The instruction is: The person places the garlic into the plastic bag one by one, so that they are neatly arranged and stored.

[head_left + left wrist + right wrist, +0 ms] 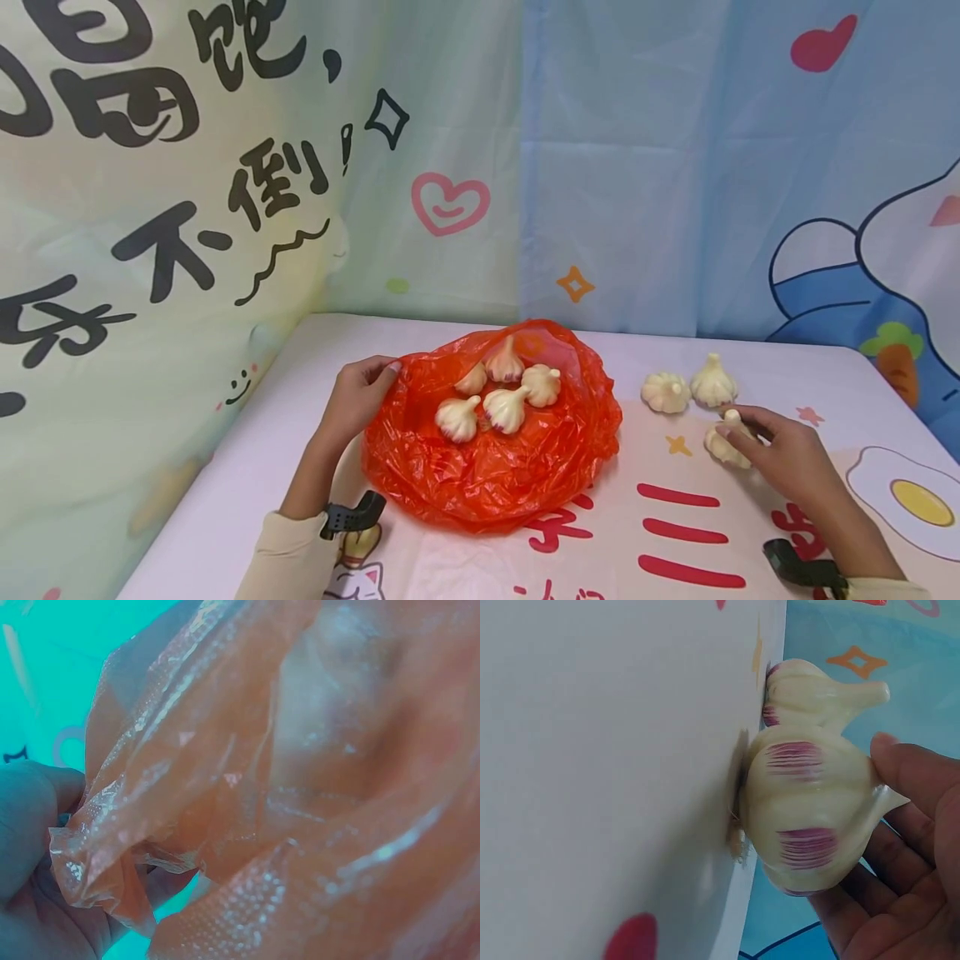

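Observation:
A red plastic bag (487, 492) lies spread with its mouth wide, and several garlic bulbs (506, 408) sit inside it. My left hand (358, 396) pinches the bag's left rim between thumb and fingers. The left wrist view shows the crumpled film of the bag (217, 772) bunched at that hand (45, 862). Off to the right of the bag, my right hand (787, 454) holds a garlic bulb (726, 446) by its neck, low over the table. Purple streaks mark this bulb (802, 810) in the right wrist view. Two more garlic bulbs (665, 392) (713, 382) stand just behind it.
The table (330, 342) carries a printed cloth with red characters and a fried-egg picture (918, 504). Printed curtains (622, 208) hang behind the table and along its left side. A dark camera strap (352, 514) sits on each wrist.

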Demonstrator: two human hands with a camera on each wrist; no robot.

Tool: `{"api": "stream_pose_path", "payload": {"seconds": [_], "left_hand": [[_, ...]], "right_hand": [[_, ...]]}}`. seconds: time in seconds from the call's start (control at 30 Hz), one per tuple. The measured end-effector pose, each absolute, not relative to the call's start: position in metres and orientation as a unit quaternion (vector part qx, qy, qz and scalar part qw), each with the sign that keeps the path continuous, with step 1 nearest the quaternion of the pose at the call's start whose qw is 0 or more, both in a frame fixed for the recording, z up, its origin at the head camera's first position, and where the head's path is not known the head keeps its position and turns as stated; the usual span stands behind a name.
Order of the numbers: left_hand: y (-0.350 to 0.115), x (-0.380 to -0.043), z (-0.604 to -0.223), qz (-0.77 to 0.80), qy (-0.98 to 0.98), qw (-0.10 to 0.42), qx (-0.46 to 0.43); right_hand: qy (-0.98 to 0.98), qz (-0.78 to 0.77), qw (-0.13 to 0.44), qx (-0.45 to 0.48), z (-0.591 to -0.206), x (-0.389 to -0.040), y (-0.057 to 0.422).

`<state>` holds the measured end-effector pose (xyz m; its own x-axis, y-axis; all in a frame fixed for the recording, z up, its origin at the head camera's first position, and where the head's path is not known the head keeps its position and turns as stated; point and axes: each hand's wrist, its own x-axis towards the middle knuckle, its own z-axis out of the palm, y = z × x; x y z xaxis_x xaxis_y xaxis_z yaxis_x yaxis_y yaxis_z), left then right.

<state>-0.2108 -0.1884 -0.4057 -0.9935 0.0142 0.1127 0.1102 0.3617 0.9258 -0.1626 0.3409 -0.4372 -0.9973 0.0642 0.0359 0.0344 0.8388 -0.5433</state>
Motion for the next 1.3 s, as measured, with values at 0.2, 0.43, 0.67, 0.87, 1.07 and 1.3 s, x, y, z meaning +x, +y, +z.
{"api": "stream_pose_path", "payload": {"seconds": [0.2,0.43,0.67,0.87,1.07,1.3], "left_hand": [[-0.187,-0.21,-0.404,-0.564,-0.823,0.043,-0.038],[-0.188,-0.21,-0.406,-0.569,-0.821,0.034,-0.033],[-0.187,-0.21,-0.409,-0.572,-0.819,0.036,-0.032],[-0.187,-0.211,-0.41,-0.577,-0.816,0.03,-0.031],[-0.187,-0.21,-0.409,-0.576,-0.817,0.026,-0.022],[-0.187,-0.211,-0.409,-0.575,-0.817,0.024,-0.029]], "right_hand": [[-0.959,0.281,0.015,-0.02,-0.433,-0.161,0.345],[-0.951,0.305,0.034,-0.02,-0.424,-0.156,0.339],[-0.942,0.327,0.074,0.003,-0.401,-0.147,0.319],[-0.93,0.353,0.096,0.022,-0.386,-0.139,0.303],[-0.918,0.378,0.113,0.04,-0.379,-0.143,0.293],[-0.904,0.403,0.13,0.066,-0.374,-0.15,0.282]]}}
